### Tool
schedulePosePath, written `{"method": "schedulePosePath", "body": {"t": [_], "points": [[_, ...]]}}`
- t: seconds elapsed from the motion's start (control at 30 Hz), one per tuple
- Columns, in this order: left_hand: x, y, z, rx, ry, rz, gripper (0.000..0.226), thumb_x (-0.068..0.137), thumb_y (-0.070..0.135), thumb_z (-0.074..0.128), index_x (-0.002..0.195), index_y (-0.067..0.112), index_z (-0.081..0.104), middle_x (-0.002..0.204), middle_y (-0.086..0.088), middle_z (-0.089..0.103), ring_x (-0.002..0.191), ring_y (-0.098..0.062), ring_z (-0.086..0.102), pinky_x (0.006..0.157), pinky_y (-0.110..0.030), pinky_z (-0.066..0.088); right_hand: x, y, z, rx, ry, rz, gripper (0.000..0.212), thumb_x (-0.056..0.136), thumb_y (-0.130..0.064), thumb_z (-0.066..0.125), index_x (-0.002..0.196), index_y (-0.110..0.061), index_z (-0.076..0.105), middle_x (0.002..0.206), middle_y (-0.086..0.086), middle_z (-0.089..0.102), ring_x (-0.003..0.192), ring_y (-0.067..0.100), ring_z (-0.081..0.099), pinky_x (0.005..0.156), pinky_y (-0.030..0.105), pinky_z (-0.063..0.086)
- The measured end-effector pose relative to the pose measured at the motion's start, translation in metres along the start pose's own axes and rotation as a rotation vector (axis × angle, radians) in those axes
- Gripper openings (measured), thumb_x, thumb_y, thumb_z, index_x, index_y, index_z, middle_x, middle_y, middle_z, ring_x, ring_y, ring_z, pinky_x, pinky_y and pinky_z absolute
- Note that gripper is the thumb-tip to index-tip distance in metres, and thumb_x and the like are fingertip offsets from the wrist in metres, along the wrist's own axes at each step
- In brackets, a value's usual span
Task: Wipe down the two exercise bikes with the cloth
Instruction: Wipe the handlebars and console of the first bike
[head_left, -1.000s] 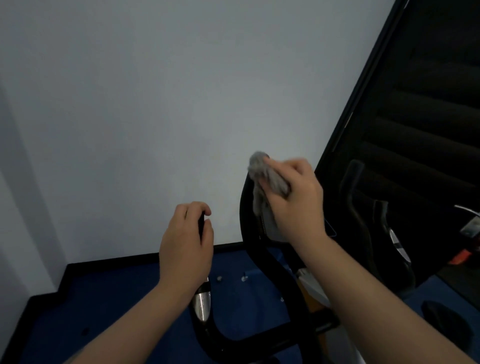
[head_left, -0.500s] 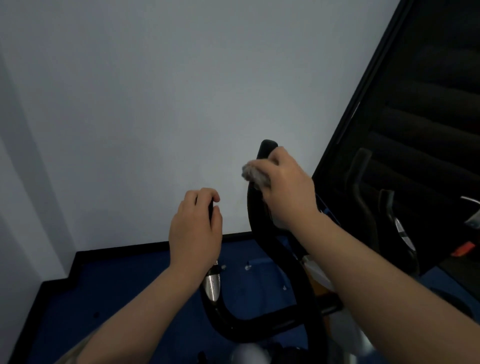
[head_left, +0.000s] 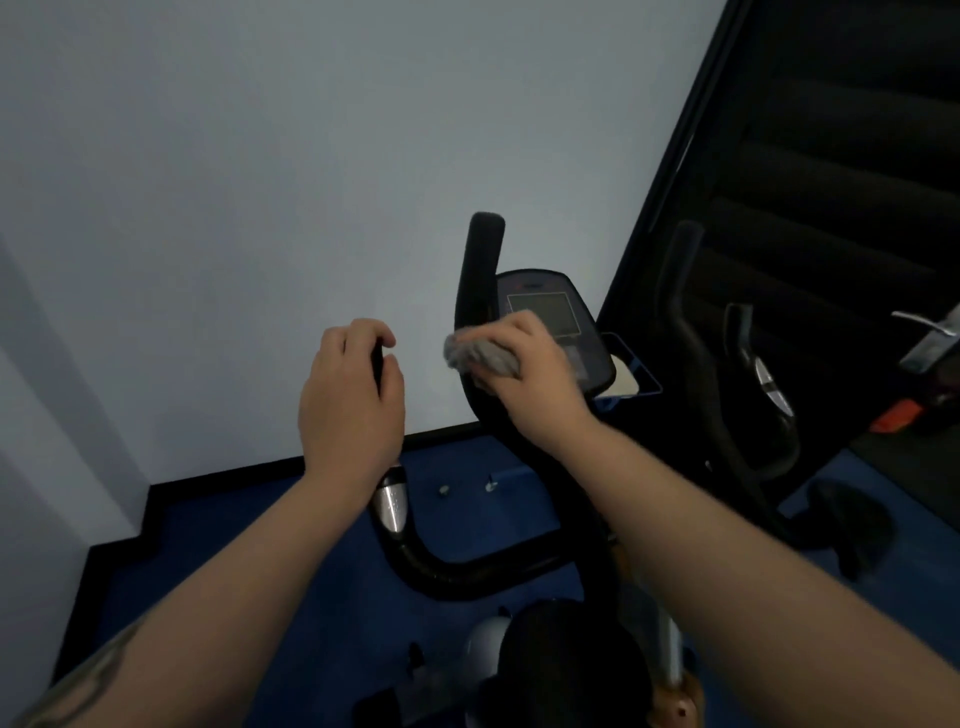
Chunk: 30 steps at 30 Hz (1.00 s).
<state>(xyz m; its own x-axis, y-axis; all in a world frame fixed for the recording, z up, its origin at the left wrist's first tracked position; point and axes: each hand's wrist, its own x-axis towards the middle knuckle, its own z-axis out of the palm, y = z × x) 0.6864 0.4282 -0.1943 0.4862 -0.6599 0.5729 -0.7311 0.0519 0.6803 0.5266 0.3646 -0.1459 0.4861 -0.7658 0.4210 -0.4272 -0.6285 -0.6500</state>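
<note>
Near exercise bike (head_left: 519, 566) up against the pale wall (head_left: 260, 156), second bike (head_left: 727, 395) just beside on the right. Left hand (head_left: 353, 405) wrapped round the left handlebar grip — right hand (head_left: 524, 369) clamped on the grey cloth (head_left: 480, 356), pressed to the right grip below the console (head_left: 550, 317).

left hand (head_left: 350, 395) clenched, right hand (head_left: 524, 376) clenched
</note>
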Motion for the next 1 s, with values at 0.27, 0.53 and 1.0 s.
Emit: {"method": "schedulePosePath", "body": {"t": [0.27,0.53,1.0], "points": [[-0.005,0.022,-0.009,-0.010,-0.085,-0.090,0.036,0.091,0.013,0.052,0.126,0.020,0.052,0.138,-0.008,0.045,0.127,-0.028,0.039,0.102,-0.033,0.031,-0.102,0.044,-0.075,-0.140,-0.359,0.041,0.029,0.081,-0.009,0.071,0.104,-0.027,0.071,0.098,-0.011,0.054,0.093,0.008,0.058,0.082,0.033,0.050],[-0.092,0.084,0.016,-0.184,-0.325,-0.077,0.038,0.092,0.005,0.051,0.124,0.024,0.057,0.145,0.008,0.042,0.135,-0.010,0.033,0.115,-0.043,0.028,-0.143,0.032,-0.024,-0.047,0.163,0.186,0.034,0.081,-0.007,0.072,0.107,-0.029,0.071,0.093,-0.006,0.054,0.087,0.002,0.055,0.076,0.012,0.044],[-0.132,0.086,-0.001,0.134,-0.415,0.000,0.037,0.095,0.012,0.047,0.131,0.018,0.054,0.135,0.004,0.054,0.126,-0.014,0.045,0.109,-0.033,0.035,-0.141,0.043,-0.026,-0.424,0.178,0.429,0.020,0.086,-0.013,0.058,0.102,-0.019,0.068,0.111,0.001,0.053,0.084,0.024,0.060,0.063,0.030,0.041]]}}
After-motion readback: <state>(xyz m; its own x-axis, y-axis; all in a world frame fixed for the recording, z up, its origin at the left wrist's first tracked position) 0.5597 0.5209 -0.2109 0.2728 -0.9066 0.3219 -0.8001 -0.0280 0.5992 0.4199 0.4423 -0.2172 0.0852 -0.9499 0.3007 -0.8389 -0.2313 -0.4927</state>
